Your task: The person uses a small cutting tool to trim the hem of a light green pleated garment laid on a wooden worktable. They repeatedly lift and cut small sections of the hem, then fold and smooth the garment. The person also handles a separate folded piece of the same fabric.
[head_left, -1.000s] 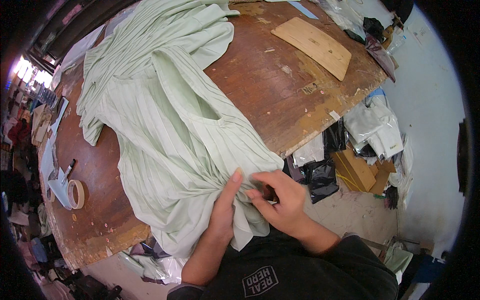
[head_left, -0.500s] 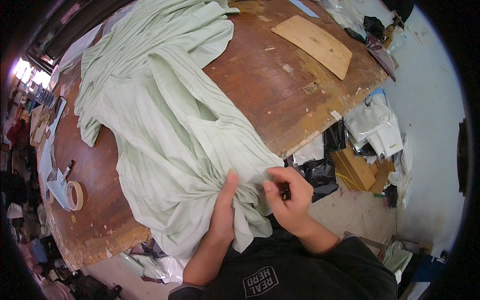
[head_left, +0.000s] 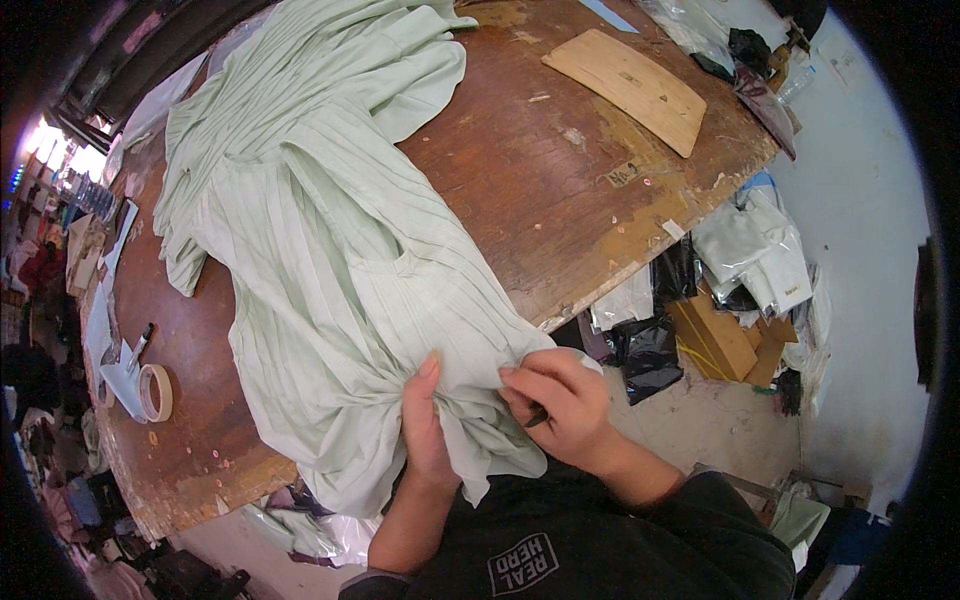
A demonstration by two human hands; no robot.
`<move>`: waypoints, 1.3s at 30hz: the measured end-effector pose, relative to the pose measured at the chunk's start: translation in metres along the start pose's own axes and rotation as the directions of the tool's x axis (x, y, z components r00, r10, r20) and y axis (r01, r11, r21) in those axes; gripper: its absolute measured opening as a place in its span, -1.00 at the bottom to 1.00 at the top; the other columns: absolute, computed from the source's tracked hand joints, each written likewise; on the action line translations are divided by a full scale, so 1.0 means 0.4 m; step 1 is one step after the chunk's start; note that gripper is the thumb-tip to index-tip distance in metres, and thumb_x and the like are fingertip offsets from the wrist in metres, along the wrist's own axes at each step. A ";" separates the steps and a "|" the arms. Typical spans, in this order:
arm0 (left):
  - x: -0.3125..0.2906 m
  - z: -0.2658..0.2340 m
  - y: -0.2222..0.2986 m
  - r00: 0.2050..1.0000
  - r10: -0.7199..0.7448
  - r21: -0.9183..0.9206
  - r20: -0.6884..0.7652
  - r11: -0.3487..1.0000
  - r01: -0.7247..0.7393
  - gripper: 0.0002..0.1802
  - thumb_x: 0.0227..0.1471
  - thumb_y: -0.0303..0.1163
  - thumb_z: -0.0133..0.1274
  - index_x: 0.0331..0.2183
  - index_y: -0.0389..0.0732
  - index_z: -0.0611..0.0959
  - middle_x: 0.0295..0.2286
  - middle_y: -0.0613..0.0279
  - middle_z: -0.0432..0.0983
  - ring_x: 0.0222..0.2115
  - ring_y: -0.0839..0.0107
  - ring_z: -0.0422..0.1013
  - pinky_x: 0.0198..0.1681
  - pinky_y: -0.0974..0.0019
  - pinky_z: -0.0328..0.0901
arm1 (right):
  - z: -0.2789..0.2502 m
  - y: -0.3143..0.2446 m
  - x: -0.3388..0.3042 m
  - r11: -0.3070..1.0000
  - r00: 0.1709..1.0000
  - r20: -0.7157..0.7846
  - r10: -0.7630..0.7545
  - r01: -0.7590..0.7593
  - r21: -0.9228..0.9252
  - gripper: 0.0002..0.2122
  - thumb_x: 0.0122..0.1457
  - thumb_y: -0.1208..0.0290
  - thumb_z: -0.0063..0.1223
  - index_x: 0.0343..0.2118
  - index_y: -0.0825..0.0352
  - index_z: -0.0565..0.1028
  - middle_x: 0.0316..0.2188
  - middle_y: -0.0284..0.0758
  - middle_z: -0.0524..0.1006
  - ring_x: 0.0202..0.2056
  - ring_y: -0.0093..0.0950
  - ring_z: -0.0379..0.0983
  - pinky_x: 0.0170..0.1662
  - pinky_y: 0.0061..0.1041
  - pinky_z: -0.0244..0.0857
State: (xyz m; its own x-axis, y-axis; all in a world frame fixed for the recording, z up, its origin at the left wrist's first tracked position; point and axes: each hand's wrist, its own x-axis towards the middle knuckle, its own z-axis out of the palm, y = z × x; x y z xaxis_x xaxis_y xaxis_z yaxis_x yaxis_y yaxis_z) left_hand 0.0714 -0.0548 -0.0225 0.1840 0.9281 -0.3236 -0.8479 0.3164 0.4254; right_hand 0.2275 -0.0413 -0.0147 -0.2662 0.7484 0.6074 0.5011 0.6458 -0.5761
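A pale green pleated garment (head_left: 440, 310) lies over the near edge of the table, its lower part gathered towards me. My left hand (head_left: 426, 435) is closed on the bunched cloth, thumb on top and fingers hidden beneath. At the garment's right edge, my right hand (head_left: 562, 405) is closed with its fingertips against the fabric. A small dark tool (head_left: 537, 415) pokes out of that hand's curled fingers; its kind is mostly hidden. More pale green pleated cloth (head_left: 320, 65) is spread out beyond the garment.
The worn brown wooden table (head_left: 500, 200) carries a wooden board (head_left: 635, 90) at the far right. A tape roll (head_left: 155, 392) and a black marker (head_left: 142, 340) lie on the left. Beyond the right edge are a cardboard box (head_left: 712, 335) and plastic-wrapped packets (head_left: 765, 255).
Both hands have shifted a little to the left, bringing the gathered cloth along. My right fingertips now press onto the garment's edge, and the dark tool has turned in the hand.
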 end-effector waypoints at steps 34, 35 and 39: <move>0.005 0.001 0.000 0.992 -0.004 0.153 -0.127 0.988 0.024 -0.51 0.22 -0.23 -0.20 0.06 -0.33 0.43 -0.03 0.08 0.47 -0.04 0.24 0.42 0.08 0.20 0.26 | -0.008 -0.024 -0.007 0.993 1.000 0.016 0.011 -0.012 0.114 -0.77 -0.07 0.59 0.27 -0.28 0.39 0.55 -0.45 -0.25 0.49 -0.53 -0.39 0.47 -0.50 -0.51 0.35; 0.005 -0.003 0.000 0.993 -0.006 0.139 -0.115 0.990 0.022 -0.52 0.22 -0.22 -0.20 0.06 -0.33 0.43 -0.03 0.09 0.48 -0.04 0.24 0.42 0.08 0.20 0.26 | -0.011 -0.026 -0.006 0.995 1.000 0.011 0.021 -0.022 0.099 -0.74 -0.09 0.59 0.29 -0.27 0.39 0.55 -0.43 -0.25 0.49 -0.50 -0.39 0.49 -0.48 -0.51 0.36; 0.001 -0.018 0.000 0.996 -0.005 0.123 -0.094 0.992 0.017 -0.52 0.22 -0.21 -0.18 0.06 -0.32 0.44 -0.03 0.09 0.48 -0.04 0.24 0.42 0.07 0.21 0.26 | -0.004 -0.033 -0.004 0.992 0.994 -0.037 0.101 -0.098 0.080 -0.71 -0.12 0.62 0.30 -0.25 0.36 0.56 -0.35 -0.26 0.47 -0.49 -0.41 0.50 -0.47 -0.52 0.39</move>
State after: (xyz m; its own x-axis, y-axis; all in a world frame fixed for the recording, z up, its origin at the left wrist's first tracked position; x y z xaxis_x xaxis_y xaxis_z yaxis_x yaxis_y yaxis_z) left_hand 0.0680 -0.0559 -0.0286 0.1411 0.9039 -0.4039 -0.7771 0.3538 0.5205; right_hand 0.2227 -0.0512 -0.0072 -0.1836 0.8036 0.5661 0.4571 0.5796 -0.6746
